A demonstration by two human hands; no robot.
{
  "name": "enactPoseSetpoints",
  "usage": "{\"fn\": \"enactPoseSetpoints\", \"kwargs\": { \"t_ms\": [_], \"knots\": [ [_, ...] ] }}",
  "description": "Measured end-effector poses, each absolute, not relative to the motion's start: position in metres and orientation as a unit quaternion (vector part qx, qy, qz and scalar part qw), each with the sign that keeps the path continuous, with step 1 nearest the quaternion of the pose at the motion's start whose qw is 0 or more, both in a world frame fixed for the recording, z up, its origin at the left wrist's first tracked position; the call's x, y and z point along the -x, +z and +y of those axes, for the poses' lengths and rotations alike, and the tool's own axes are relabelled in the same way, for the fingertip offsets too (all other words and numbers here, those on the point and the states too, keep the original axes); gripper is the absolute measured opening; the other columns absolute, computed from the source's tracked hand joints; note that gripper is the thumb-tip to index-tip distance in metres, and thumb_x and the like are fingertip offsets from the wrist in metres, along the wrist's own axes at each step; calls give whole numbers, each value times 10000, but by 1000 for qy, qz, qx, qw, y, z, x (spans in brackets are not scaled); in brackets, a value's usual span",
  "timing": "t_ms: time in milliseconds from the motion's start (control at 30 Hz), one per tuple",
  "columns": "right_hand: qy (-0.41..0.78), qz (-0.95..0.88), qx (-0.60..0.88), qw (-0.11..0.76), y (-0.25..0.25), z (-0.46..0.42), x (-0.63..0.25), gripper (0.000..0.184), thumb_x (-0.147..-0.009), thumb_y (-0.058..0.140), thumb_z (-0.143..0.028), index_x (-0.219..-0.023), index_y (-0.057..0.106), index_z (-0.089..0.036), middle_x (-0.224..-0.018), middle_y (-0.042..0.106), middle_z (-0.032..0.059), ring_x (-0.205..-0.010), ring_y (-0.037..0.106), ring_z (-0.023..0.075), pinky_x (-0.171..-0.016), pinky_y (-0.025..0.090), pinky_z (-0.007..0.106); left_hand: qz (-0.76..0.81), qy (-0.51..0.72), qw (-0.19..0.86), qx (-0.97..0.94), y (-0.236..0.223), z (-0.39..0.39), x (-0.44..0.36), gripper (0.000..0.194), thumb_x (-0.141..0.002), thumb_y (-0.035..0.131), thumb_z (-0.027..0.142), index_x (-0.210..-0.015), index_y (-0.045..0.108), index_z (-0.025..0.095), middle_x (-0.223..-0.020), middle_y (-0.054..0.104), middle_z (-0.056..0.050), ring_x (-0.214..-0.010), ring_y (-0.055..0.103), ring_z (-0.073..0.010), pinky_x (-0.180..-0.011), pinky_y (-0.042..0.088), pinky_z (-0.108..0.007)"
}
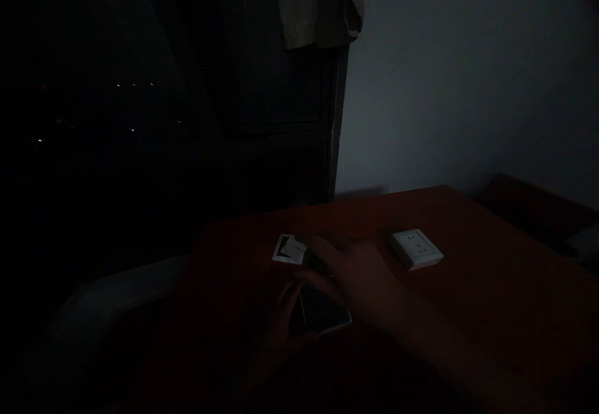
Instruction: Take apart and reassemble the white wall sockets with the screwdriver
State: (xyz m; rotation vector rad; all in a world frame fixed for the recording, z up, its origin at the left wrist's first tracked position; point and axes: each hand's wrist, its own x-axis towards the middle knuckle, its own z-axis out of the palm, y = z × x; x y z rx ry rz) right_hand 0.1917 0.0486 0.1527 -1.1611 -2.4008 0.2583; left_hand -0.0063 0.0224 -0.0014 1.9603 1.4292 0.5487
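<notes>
The light is very dim. My left hand (281, 327) is closed around the side of a dark square piece with a thin pale rim (327, 311), low in the middle of the head view. Just above it, my right hand (353, 270) reaches in from the right, its thumb and fingers curved around a dark greenish item (318, 264) that I cannot make out. Beyond the right fingertips lie a white square frame (277, 255) and a white flat plate (294, 249) partly across its opening. Whether the fingers touch the plate is unclear.
A white wall socket (416, 249) lies face up on the reddish-brown table (468, 289), right of my hands. Behind the table are a pale wall (444, 90) and a dark window (140, 108) with small lights outside. Cloth (321, 9) hangs at the top.
</notes>
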Motion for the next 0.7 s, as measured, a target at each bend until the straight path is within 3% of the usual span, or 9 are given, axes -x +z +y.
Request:
{"fn": "enactPoseSetpoints", "kwargs": {
  "t_ms": [100,233,300,500,700],
  "knots": [
    [88,-868,439,216,153,49,-190,426,-927,460,-375,-1323,447,-217,-1102,655,104,-865,657,245,-691,506,364,539,209,324,-749,-5,23,8,943,-667,767,469,-1454,304,233,-1534,275,-134,-1388,274,-371,-1105,301,-543],
    [172,-874,370,262,154,46,-193,592,-869,479,-192,-1428,286,-192,-1337,534,125,-1120,574,232,-884,485,371,530,213,323,-754,-7,22,8,956,-658,766,497,-1453,302,239,-1532,277,-136,-1384,282,-369,-1105,307,-532],
    [185,-875,354,272,154,46,-194,560,-883,477,-185,-1418,315,-221,-1335,541,102,-1137,567,215,-907,477,356,533,218,319,-752,-8,22,8,930,-679,753,488,-1455,298,250,-1533,277,-131,-1384,283,-367,-1104,303,-540],
    [85,-871,428,227,151,50,-189,366,-925,472,-385,-1248,513,-217,-1058,651,100,-835,648,227,-654,499,328,541,201,317,-752,-7,22,8,909,-682,763,455,-1448,321,241,-1537,268,-133,-1397,249,-374,-1113,276,-560],
    [171,-879,365,256,158,45,-194,613,-842,504,-153,-1417,303,-227,-1331,541,100,-1108,579,215,-862,488,343,534,227,312,-752,-3,21,7,891,-693,738,507,-1443,327,261,-1524,306,-108,-1388,272,-368,-1114,295,-537]
  ]
}}
